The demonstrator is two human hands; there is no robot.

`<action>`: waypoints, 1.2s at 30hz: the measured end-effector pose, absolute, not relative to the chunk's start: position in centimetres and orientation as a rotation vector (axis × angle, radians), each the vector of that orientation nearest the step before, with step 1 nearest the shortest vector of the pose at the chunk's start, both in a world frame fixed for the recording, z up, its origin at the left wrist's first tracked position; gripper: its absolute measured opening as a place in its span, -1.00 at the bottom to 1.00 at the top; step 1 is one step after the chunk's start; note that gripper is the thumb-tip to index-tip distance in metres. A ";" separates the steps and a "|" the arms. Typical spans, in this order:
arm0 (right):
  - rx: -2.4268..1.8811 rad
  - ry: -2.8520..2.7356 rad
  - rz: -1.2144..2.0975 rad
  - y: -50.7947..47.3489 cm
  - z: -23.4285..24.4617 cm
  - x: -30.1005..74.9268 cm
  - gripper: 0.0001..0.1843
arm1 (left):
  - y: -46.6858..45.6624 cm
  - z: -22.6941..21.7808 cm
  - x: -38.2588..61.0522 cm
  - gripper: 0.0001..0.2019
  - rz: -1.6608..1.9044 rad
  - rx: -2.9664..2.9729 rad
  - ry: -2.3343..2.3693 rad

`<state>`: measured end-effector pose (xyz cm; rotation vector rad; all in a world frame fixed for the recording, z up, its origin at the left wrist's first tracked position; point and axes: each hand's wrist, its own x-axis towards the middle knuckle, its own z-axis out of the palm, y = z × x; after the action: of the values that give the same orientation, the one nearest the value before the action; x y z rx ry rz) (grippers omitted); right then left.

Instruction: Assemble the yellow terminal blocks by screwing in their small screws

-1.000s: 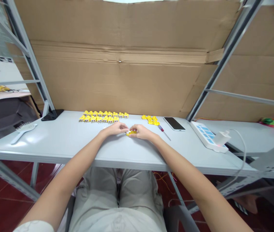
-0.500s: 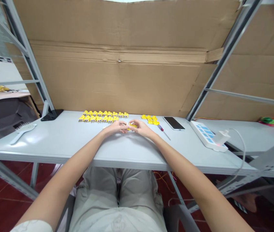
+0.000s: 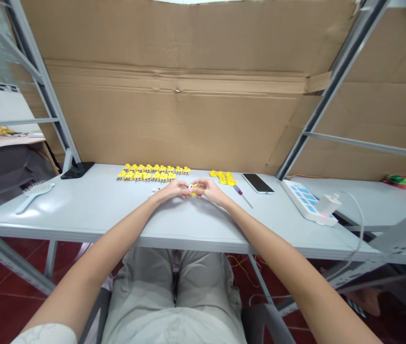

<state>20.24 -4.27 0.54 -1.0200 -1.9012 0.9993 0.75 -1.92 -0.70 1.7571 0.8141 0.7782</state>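
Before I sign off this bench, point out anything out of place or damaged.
The hairbrush on the left of the table looks out of place: a grooming item sharing it with yellow parts and a screwdriver. Nothing looks spilled or broken.

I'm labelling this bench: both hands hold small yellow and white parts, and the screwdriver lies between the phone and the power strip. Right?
The screwdriver is misplaced: the head view shows it between the right hand and the phone. The rest stands.

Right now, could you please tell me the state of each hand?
Left hand: closed, holding a small yellow-and-white piece.
Right hand: closed on the same piece.
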 end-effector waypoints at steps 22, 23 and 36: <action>-1.059 -1.894 0.944 -3.9 0.3 20.1 -0.75 | -1.4 -1.2 0.8 -0.55 0.829 1.792 0.789; -1.058 -1.892 0.944 -3.9 0.3 20.1 -0.74 | -1.4 -1.3 0.8 -0.56 0.829 1.792 0.792; -1.050 -1.906 0.933 -3.6 -0.2 20.1 -0.68 | -1.1 -1.5 0.8 -0.61 0.827 1.753 0.817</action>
<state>20.09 -3.61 -0.24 -1.0500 -1.9065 0.9328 0.82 -1.14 -1.54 1.7531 0.8171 0.8273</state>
